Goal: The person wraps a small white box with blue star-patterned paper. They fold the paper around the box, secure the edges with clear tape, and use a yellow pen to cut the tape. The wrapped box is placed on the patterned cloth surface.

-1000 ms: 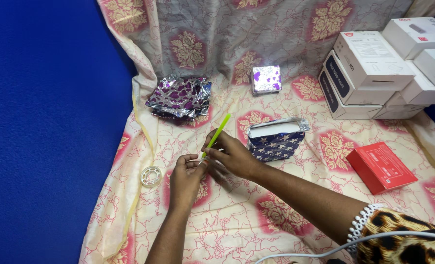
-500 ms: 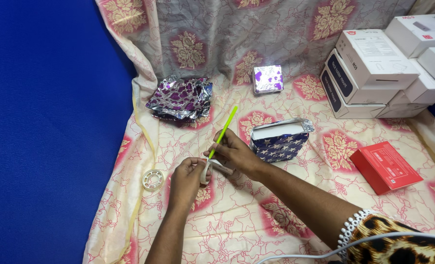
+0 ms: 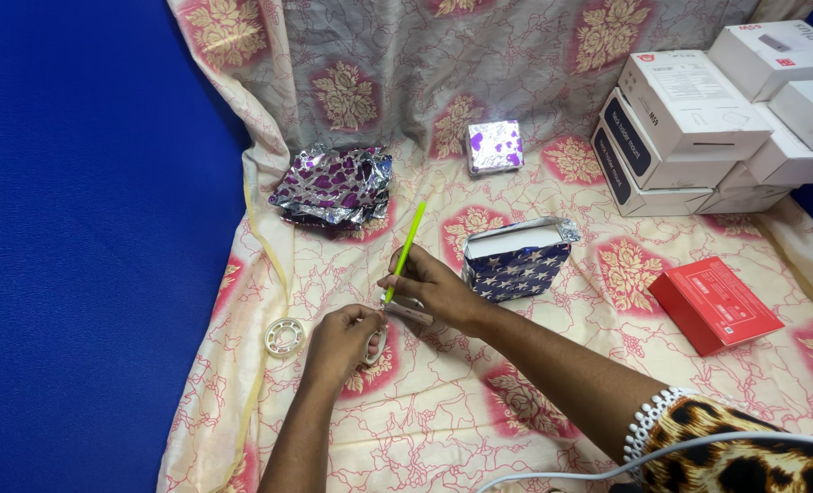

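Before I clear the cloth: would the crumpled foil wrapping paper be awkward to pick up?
The crumpled foil paper is probably very light and floppy: it lies in loose, thin folds. Its shiny surface may be slippery. It would likely crease further if grabbed, and looks unlikely to roll.

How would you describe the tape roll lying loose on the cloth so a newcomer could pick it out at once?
Start at the flowered cloth and go to its left edge beside the blue surface. The clear tape roll lies flat there, just left of the left hand and apart from it. It is the only small see-through ring, unlike the crumpled foil wrapping paper farther up.
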